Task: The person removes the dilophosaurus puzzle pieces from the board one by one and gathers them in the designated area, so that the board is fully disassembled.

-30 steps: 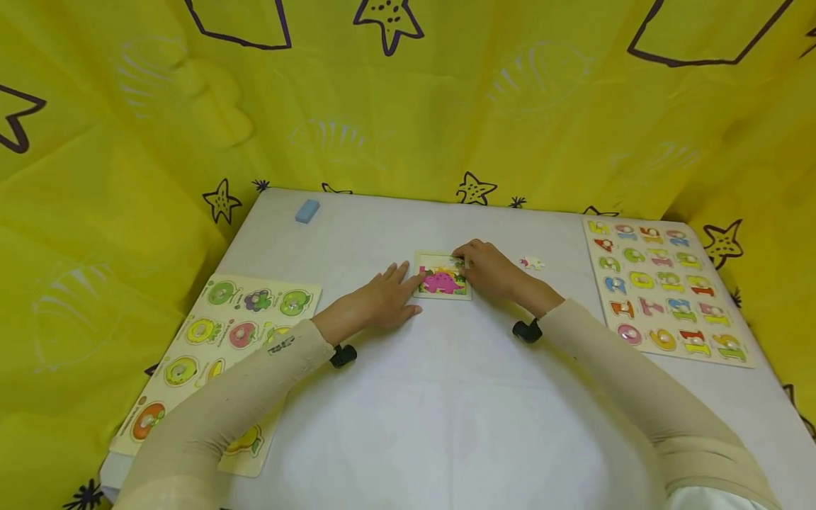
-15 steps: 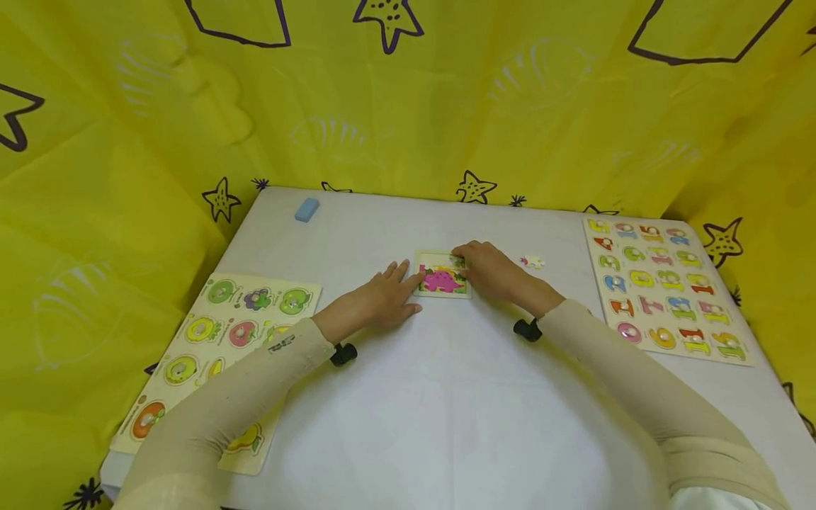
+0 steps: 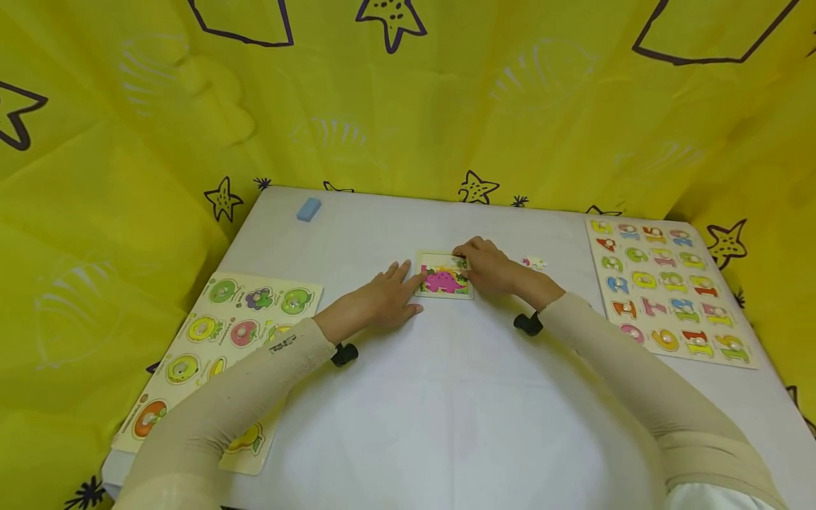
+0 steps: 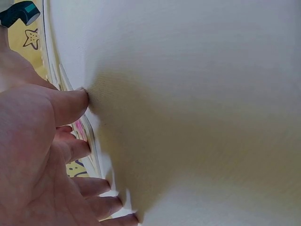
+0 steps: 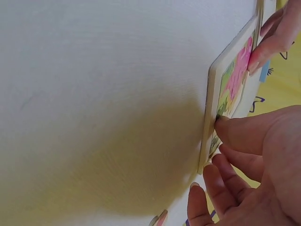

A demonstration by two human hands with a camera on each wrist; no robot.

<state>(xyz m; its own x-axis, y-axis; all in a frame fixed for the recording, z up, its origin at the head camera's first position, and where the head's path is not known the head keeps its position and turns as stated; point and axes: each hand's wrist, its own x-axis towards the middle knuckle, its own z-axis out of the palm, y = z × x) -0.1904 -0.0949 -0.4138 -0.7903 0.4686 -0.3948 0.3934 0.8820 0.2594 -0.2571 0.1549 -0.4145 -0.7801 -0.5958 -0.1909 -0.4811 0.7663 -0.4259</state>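
In the head view, a small square puzzle (image 3: 444,282) with a pink dinosaur lies mid-table in a pale wooden frame (image 3: 440,297). My left hand (image 3: 384,301) lies spread at its left side, with a fingertip on the picture. At the upper right corner, my right hand (image 3: 489,268) has its fingers curled. The right wrist view shows its thumb (image 5: 240,134) and fingertips pinching a green-printed puzzle piece (image 5: 215,143) at the frame's edge, mostly hidden. In the left wrist view, the left hand's fingers (image 4: 91,187) are extended just over the tabletop.
A loose puzzle piece (image 3: 534,263) lies right of the right hand. On the left is a fruit peg board (image 3: 241,466), partly under the left sleeve; a number peg board (image 3: 627,299) lies on the right. A blue block (image 3: 309,210) sits near the back left, before a yellow curtain (image 3: 408,106).
Both hands stay almost in place at the puzzle. The right hand shifts only very slightly at the upper right corner.
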